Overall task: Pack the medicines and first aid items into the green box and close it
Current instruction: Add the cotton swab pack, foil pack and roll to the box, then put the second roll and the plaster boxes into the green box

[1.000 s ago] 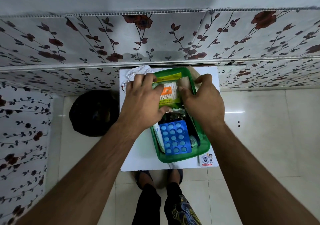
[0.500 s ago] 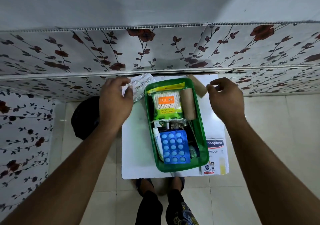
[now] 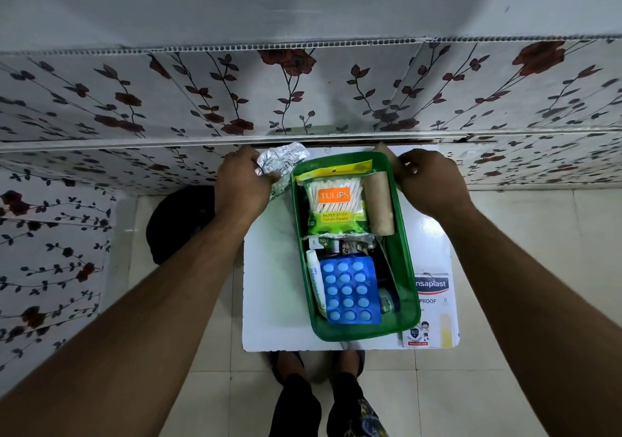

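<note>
The open green box (image 3: 402, 268) sits on a small white table (image 3: 269, 302). It holds a cotton swab pack (image 3: 335, 206), a brown bandage roll (image 3: 380, 206), a blue blister pack (image 3: 350, 293) and a white tube (image 3: 314, 278). My left hand (image 3: 242, 184) grips a crumpled silver foil pack (image 3: 284, 160) just left of the box's far end. My right hand (image 3: 430, 184) pinches a second brown bandage piece (image 3: 387, 155) behind the box's far right corner. A Hansaplast carton (image 3: 434, 302) lies on the table, partly under the box's right side.
A floral wall panel (image 3: 303, 99) rises directly behind the table. A black round object (image 3: 181, 221) stands on the tiled floor to the left. My feet (image 3: 316, 366) show under the table's near edge.
Both hands have lifted off the items in the box and moved outwards. The left now holds the foil pack and the right holds the brown piece at the far corner.
</note>
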`<state>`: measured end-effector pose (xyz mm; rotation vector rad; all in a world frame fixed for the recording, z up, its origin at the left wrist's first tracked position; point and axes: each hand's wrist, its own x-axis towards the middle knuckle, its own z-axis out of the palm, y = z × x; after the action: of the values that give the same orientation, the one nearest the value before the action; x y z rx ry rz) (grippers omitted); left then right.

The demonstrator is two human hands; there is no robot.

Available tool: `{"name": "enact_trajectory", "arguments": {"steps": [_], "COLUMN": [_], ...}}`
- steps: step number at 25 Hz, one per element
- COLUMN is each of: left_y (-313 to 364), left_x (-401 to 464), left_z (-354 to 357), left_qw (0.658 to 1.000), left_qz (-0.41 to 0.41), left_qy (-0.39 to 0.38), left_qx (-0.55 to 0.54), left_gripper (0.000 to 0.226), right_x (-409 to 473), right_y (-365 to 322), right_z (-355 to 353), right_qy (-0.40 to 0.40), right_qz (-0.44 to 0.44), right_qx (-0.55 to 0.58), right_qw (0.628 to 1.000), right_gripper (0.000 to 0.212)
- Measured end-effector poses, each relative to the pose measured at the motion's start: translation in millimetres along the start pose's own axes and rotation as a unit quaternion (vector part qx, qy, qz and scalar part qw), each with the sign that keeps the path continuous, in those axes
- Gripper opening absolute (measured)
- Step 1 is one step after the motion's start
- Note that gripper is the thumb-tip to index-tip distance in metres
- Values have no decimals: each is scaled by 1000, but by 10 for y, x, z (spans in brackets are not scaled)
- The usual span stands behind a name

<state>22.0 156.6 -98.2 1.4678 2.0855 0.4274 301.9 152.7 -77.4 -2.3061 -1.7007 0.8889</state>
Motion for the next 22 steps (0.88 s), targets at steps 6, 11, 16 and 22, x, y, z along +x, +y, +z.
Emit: {"name": "enact_trajectory", "arguments": {"steps": [6, 11, 16, 22], "left_y": [148, 652, 712, 631], "left_x": [-574, -1426, -1665, -1750], "left_z": [-805, -905, -423, -200], "left_qw": [989, 990, 954, 895], "left_qz": [-30, 54, 198, 312], "left_qy": [94, -93, -131, -104], "left_qx": [-110, -86, 181, 300], "left_gripper": [10, 25, 28, 20], "right_x": [-441, -1018, -1265, -1398], "right_y": [-51, -22, 81, 163], "right_z": [-287, -533, -604, -584], "right_qy": [69, 95, 85, 45], "right_qz": [39, 72, 79, 84], "right_qx": [72, 143, 173, 164], "right_qw": [994, 983, 978, 982], "right_gripper": [42, 31, 27, 24]}}
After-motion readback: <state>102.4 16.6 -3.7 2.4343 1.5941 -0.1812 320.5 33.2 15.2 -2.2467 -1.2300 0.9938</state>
